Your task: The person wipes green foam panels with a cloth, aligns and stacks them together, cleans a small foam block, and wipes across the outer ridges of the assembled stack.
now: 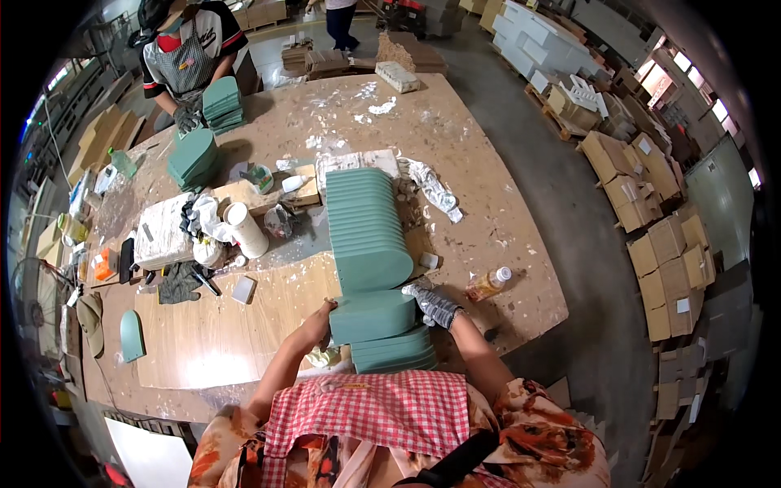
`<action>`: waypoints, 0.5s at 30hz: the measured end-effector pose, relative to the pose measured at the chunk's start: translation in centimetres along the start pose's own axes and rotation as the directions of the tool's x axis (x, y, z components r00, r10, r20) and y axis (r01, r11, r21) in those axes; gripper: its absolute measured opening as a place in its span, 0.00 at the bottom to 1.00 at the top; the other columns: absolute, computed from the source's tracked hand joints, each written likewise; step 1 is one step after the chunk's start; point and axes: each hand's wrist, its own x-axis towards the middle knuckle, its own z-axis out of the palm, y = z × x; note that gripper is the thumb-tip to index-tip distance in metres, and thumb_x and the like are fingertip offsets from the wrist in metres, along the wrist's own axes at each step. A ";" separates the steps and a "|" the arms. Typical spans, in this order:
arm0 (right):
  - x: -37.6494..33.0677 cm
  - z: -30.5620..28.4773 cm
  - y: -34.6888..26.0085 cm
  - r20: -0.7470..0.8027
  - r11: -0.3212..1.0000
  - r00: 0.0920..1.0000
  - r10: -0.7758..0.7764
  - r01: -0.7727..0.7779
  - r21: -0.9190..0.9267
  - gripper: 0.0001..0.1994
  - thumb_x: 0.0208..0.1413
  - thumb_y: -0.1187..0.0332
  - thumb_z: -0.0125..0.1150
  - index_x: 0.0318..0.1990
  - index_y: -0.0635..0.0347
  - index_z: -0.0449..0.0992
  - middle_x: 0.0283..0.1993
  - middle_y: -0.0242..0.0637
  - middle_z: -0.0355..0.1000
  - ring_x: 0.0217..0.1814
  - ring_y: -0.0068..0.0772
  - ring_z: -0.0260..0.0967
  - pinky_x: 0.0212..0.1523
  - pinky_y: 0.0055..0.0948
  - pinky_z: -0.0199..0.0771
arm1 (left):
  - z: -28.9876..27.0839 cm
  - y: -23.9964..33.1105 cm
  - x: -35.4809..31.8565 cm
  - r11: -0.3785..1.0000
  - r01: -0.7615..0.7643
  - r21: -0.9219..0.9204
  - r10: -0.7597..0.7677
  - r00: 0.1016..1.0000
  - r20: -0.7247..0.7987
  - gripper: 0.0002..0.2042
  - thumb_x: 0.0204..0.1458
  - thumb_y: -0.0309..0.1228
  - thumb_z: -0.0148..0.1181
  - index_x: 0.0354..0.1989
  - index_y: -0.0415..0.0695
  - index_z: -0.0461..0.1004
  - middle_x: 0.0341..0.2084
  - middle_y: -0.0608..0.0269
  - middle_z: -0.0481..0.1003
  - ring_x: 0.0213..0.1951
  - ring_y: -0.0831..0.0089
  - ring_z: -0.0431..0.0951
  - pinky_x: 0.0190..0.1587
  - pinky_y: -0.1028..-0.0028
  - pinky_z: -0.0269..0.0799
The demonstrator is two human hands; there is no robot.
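Note:
Both of my hands grip one green arch-shaped board (373, 315) by its ends. My bare left hand (319, 319) holds its left edge. My right hand (433, 303), in a grey knit glove, holds its right edge. The board sits on top of a low stack of the same green boards (394, 351) at the near table edge. Just beyond it lies a long leaning row of green boards (367, 226), fanned toward me.
A person in an apron (189, 57) stands at the far left by two more green stacks (195, 154). White roll (246, 229), gloves (181, 282), small bottle (488, 284) and clutter cover the worn table (455, 146). Cardboard boxes (659, 244) line the floor at right.

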 end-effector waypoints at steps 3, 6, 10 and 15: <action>-0.4 -0.3 -2.0 0.144 0.986 0.977 0.156 -0.144 -0.088 0.31 0.52 0.36 0.47 0.51 0.52 0.68 0.23 0.36 0.67 0.17 0.27 0.60 0.18 0.28 0.61 | -0.3 -0.5 0.6 0.997 0.039 0.062 -0.038 0.999 -0.023 0.28 0.63 0.49 0.30 0.52 0.36 0.66 0.11 0.63 0.63 0.09 0.71 0.61 0.13 0.70 0.59; 0.7 -0.4 -1.3 0.150 0.990 0.979 0.141 -0.137 -0.042 0.34 0.52 0.35 0.46 0.57 0.52 0.66 0.32 0.42 0.70 0.20 0.30 0.62 0.20 0.30 0.63 | 0.1 0.1 1.0 0.997 0.045 0.066 -0.041 0.998 -0.051 0.26 0.62 0.48 0.27 0.51 0.38 0.65 0.11 0.60 0.64 0.09 0.70 0.61 0.13 0.70 0.58; 2.1 -0.3 -0.4 0.065 0.988 0.986 0.153 -0.155 0.026 0.38 0.54 0.35 0.44 0.64 0.52 0.59 0.51 0.47 0.68 0.29 0.38 0.69 0.28 0.35 0.71 | -1.0 -0.1 2.6 0.997 0.079 -0.024 -0.080 0.996 -0.028 0.29 0.61 0.49 0.26 0.57 0.39 0.63 0.20 0.46 0.74 0.14 0.66 0.69 0.19 0.67 0.71; 2.1 -0.2 1.4 -0.068 0.999 0.997 0.037 -0.035 0.042 0.36 0.57 0.34 0.38 0.46 0.62 0.75 0.24 0.40 0.71 0.27 0.31 0.67 0.32 0.33 0.70 | -1.6 -1.4 5.0 0.985 0.074 -0.156 -0.070 0.997 0.028 0.35 0.55 0.62 0.28 0.52 0.43 0.65 0.19 0.53 0.72 0.16 0.68 0.68 0.21 0.68 0.70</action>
